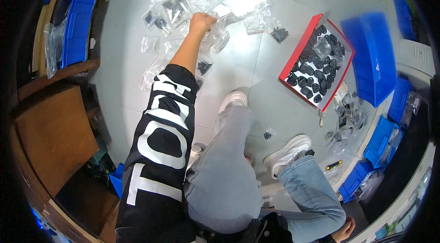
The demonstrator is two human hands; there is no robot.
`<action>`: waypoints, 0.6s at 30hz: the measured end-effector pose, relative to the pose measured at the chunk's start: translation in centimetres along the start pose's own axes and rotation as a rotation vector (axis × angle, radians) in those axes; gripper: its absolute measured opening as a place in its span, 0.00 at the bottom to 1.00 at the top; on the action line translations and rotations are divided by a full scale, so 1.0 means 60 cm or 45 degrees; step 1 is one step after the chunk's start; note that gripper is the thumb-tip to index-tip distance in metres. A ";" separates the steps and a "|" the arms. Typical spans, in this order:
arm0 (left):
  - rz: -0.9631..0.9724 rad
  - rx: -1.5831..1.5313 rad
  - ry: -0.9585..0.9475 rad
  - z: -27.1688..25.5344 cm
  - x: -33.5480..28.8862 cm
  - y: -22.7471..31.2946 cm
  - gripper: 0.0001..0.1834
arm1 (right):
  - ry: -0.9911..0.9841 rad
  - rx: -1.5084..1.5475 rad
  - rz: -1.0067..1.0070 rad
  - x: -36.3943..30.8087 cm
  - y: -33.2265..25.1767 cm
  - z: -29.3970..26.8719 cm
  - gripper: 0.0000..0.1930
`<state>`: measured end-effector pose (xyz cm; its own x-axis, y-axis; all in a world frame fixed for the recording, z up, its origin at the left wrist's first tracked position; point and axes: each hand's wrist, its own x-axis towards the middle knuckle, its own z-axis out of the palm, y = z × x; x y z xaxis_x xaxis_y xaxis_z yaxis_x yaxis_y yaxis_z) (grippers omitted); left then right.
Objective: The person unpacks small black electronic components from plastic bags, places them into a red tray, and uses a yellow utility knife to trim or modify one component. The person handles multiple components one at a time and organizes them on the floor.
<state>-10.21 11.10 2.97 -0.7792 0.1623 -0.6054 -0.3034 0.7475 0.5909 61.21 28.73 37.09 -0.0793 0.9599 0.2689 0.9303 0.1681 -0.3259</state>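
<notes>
My left hand [201,22] reaches forward over the floor, fingers closed on a clear plastic bag [213,36]. Around it lie several more clear bags, some with small black parts [175,8] inside. A bright white bag [245,2] lies just beyond the fingers, to the right. Another bag of small black pieces [204,66] rests beside my left forearm. My right hand [344,230] shows only in part at the lower right, by my knee; its fingers are too hidden to read.
A red-edged box [293,55] holds many black oval pieces, with a blue bin [370,55] beside it. Bagged parts [349,111] and a yellow-black tool [334,165] lie at right. Blue bins [79,27] and a brown board [55,137] stand at left.
</notes>
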 end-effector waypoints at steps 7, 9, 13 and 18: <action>0.124 -1.207 -0.414 0.006 0.030 0.156 0.07 | -0.278 0.091 0.025 0.014 0.046 -0.026 0.15; 0.247 -1.398 -0.488 0.028 0.033 0.212 0.07 | -0.260 0.073 0.104 0.014 0.042 -0.028 0.14; 0.372 -1.624 -0.661 0.053 -0.002 0.304 0.06 | -0.239 0.083 0.129 0.011 0.008 -0.014 0.13; 0.593 -1.808 -0.590 0.071 -0.069 0.284 0.06 | 0.033 -0.004 0.050 -0.001 -0.030 0.015 0.12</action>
<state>-9.80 25.91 13.25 -0.7989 0.5738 -0.1805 -0.5504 -0.5762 0.6041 59.21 28.54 36.84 -0.0333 0.9596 0.2792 0.9338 0.1294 -0.3336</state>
